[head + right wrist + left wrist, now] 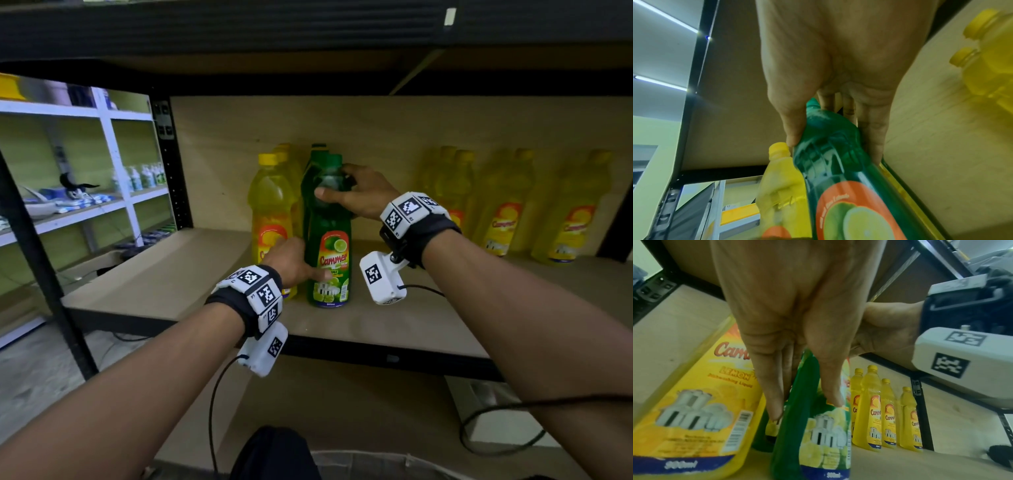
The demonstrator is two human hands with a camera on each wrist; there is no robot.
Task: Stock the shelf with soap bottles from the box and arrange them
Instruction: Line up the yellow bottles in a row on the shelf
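A green lime soap bottle [330,253] stands upright on the wooden shelf [164,277], at the front of a short row of green bottles [318,150]. My right hand [337,183] grips its shoulder just under the cap, thumb in front. My left hand [308,263] holds its lower body, thumb across the label and fingers down its left side. A yellow lemon bottle [270,205] stands close against it on the left. The left wrist view shows the left hand [804,407] between the yellow bottle [694,402] and the green bottle [818,443]. The right wrist view shows the right hand [832,146] round the green bottle [838,162].
Several yellow bottles [500,212] line the back right of the shelf. Bare board lies to the left and in front. A black upright post [171,164] bounds the shelf on the left, and an upper shelf [308,31] hangs close overhead. White shelving [109,154] stands further left.
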